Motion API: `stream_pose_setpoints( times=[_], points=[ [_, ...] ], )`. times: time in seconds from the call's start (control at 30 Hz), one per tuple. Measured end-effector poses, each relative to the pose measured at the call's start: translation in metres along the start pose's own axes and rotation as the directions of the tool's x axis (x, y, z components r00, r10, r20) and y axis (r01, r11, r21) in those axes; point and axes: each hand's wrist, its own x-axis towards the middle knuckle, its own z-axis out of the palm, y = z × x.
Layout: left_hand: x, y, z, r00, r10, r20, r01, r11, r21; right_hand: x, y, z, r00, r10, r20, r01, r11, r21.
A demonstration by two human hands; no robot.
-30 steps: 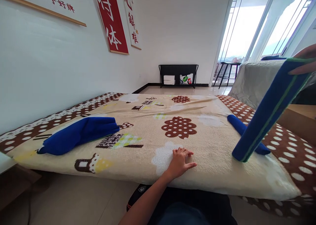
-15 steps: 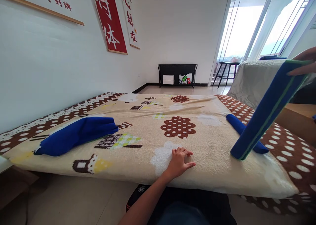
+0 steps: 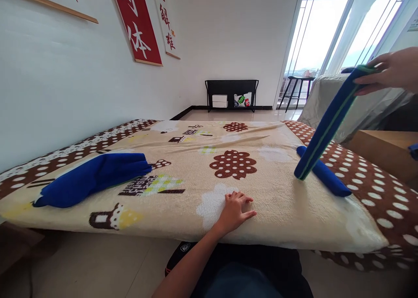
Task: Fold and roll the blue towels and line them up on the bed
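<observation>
My left hand (image 3: 235, 211) rests palm down on the patterned blanket (image 3: 281, 206), fingers loosely bent and apart, with nothing in it. At the right, my right hand (image 3: 393, 71) pinches the top end of a long, folded blue towel (image 3: 326, 126) with green edging. This towel hangs at a slant, its lower end at or just over the blanket; whether they touch I cannot tell. Behind it lies another folded blue towel (image 3: 331, 178), a narrow strip on the blanket. At the left lies a crumpled blue towel (image 3: 94, 178), loosely bunched.
The blanket covers a low, bed-like surface with a brown polka-dot border. Beyond it stand a black rack (image 3: 231, 93) by the wall and a dark stool (image 3: 295, 91). A covered piece of furniture (image 3: 323, 99) and a cardboard box (image 3: 375, 150) are at the right.
My right hand has come further into view, moving left with the towel, whose lower end is now higher and farther from me. My left hand stays put; the view has shifted slightly.
</observation>
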Motion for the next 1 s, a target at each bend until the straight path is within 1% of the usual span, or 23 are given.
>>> stream_pose_setpoints(
  times=[0.03,0.07,0.1,0.17,0.23,0.3,0.33,0.37,0.4,0.43,0.5,0.57,0.63,0.67,0.7,0.73,0.8,0.93,1.0],
  points=[
    [0.000,0.000,0.000,1.000,-0.001,0.002,0.001,1.000,0.002,0.003,-0.009,0.001,0.997,-0.006,0.079,0.006,1.000,-0.001],
    [0.000,0.000,0.000,1.000,-0.001,0.004,0.001,1.000,0.002,0.004,-0.020,0.003,0.992,-0.003,0.130,0.002,1.000,0.005],
    [0.000,-0.001,0.000,1.000,-0.003,0.007,0.003,1.000,0.000,0.002,-0.031,0.006,0.991,0.008,0.131,-0.010,1.000,0.016],
    [-0.001,-0.002,0.000,1.000,-0.004,0.010,0.004,1.000,-0.006,-0.003,-0.051,0.010,0.999,0.043,0.015,-0.043,0.998,0.050],
    [-0.001,-0.003,0.000,1.000,-0.003,0.012,0.003,1.000,-0.013,-0.012,-0.062,0.014,0.994,0.059,-0.093,-0.052,0.996,0.074],
    [-0.001,-0.004,0.000,1.000,0.003,0.013,-0.003,1.000,-0.019,-0.029,-0.063,0.022,0.990,0.046,-0.133,-0.035,0.996,0.086],
    [-0.001,-0.005,0.000,1.000,0.008,0.012,-0.008,1.000,-0.022,-0.042,-0.061,0.028,0.992,0.041,-0.121,-0.031,0.996,0.086],
    [-0.001,-0.005,0.000,1.000,0.012,0.011,-0.012,1.000,-0.025,-0.061,-0.058,0.036,0.996,0.031,-0.089,-0.023,0.996,0.083],
    [-0.002,-0.006,0.000,1.000,0.015,0.009,-0.015,1.000,-0.028,-0.086,-0.055,0.046,0.999,0.025,-0.046,-0.021,0.996,0.081],
    [-0.002,-0.006,0.000,1.000,0.017,0.009,-0.017,0.999,-0.029,-0.116,-0.052,0.057,0.999,0.040,0.012,-0.041,0.997,0.070],
    [-0.002,-0.006,0.000,1.000,0.020,0.010,-0.020,0.999,-0.027,-0.188,-0.050,0.081,0.994,0.014,0.110,-0.022,0.997,0.073],
    [-0.003,-0.007,0.000,1.000,0.024,0.014,-0.024,0.999,-0.024,-0.265,-0.051,0.102,0.984,-0.027,0.178,0.013,0.997,0.077],
    [-0.003,-0.007,0.000,0.999,0.030,0.013,-0.030,0.999,-0.020,-0.331,-0.051,0.116,0.976,-0.054,0.212,0.039,0.997,0.074],
    [-0.003,-0.007,0.000,0.999,0.034,0.011,-0.034,0.999,-0.017,-0.357,-0.051,0.119,0.976,-0.050,0.212,0.038,0.997,0.060],
    [-0.003,-0.007,0.000,0.999,0.037,0.008,-0.037,0.999,-0.013,-0.377,-0.050,0.121,0.977,-0.045,0.207,0.037,0.998,0.045],
    [-0.003,-0.007,0.000,0.999,0.040,0.004,-0.040,0.999,-0.009,-0.392,-0.049,0.122,0.978,-0.048,0.204,0.043,0.999,0.031],
    [-0.003,-0.006,0.001,0.999,0.039,-0.002,-0.039,0.999,-0.002,-0.409,-0.047,0.121,0.979,-0.065,0.195,0.071,0.997,-0.024],
    [-0.007,-0.004,-0.002,0.999,0.052,-0.001,-0.052,0.999,-0.017,-0.419,-0.045,0.118,0.971,-0.138,0.196,0.163,0.979,-0.121],
    [-0.012,-0.007,-0.010,0.997,0.072,0.003,-0.071,0.996,-0.059,-0.421,-0.044,0.118,0.965,-0.170,0.198,0.195,0.974,-0.113]
  ],
)
